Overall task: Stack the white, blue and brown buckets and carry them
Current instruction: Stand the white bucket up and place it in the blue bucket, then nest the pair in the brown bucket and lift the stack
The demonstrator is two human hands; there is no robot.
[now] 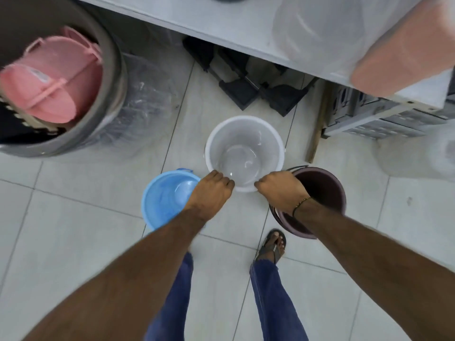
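Observation:
Three empty buckets stand upright on the tiled floor, close together. The white bucket (244, 143) is in the middle, farthest from me. The blue bucket (165, 200) is to its near left and the brown bucket (322, 193) to its near right. My left hand (211, 193) grips the near left part of the white bucket's rim, fingers curled over it. My right hand (280, 190) grips the near right part of the same rim. My right forearm crosses over the brown bucket's opening.
A large grey bin (108, 94) holding pink plastic items (49, 82) stands at the far left. A grey shelf (221, 23) runs across the top, with black stands (246, 82) and a wooden stick (317, 126) beneath it. A grey crate (374, 114) sits at right. My feet are below the buckets.

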